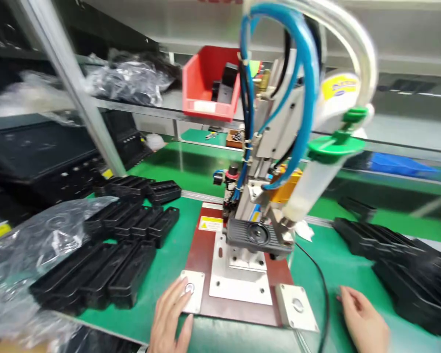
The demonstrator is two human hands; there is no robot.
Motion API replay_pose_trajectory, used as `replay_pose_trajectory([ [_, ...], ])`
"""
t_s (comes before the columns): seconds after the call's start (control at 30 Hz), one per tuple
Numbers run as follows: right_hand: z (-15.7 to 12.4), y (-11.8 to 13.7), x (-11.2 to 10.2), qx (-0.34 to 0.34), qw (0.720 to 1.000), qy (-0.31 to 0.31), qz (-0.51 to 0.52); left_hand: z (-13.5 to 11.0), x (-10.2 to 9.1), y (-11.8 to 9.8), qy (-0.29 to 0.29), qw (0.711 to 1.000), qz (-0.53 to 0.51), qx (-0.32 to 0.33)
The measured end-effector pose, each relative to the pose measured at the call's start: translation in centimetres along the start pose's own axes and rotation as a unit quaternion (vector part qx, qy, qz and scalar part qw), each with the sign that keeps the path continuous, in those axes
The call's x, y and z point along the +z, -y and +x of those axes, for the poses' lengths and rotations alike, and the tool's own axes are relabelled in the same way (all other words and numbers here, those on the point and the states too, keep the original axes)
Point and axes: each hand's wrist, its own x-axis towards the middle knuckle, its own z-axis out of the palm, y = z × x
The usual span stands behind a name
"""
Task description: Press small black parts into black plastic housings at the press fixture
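1. Landmark: dark red rectangular base plate (238, 313), laid on the green bench mat (169, 282).
2. Left hand (171, 314): placed at the plate's near left corner. Fingers are spread loosely, nothing grasped; fingertips are rested on a white square box with a round silver button (195, 300).
3. Right hand (363, 316): held to the right of the plate, near the mat, fingers curled. Whether anything is pinched cannot be told; the fingertips are partly hidden.
4. A second white box with a silver button (297, 308) is seated at the plate's near right corner, apart from the right hand.
5. A black ribbed plastic part with a round disc (242, 230) is supported above the plate's middle by a white metal fixture (240, 291).
6. A translucent syringe with a green cap (310, 181) is slanted above the plate's right side, its lower end beside the part's right end.
7. Long black plastic trays (128, 282) are lined up left of the plate; more black plastic pieces (407, 289) are lined up to its right.
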Motion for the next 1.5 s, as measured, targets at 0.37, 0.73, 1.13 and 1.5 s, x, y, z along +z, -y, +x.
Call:
replay_pose_trajectory([
  [0.37, -0.2, 0.5, 0.4, 0.084, 0.995, 0.012, 0.062, -0.7, 0.7, 1.0, -0.007, 0.999, 0.002, 0.034],
  [0.73, -0.4, 0.0, 0.6, 0.077, 0.995, 0.001, 0.06, -0.8, 1.0, -0.4, -0.023, 0.997, -0.046, -0.049],
  [1.13, -0.3, 0.1, 0.5, 0.088, 0.994, 0.007, 0.062, -0.8, 1.1, -0.4, -0.023, 0.997, -0.06, -0.045],
  [1.5, -0.2, -0.2, 0.7, 0.092, 0.994, 0.009, 0.066, -0.8, 0.8, 0.9, -0.007, 0.999, -0.015, 0.027],
])
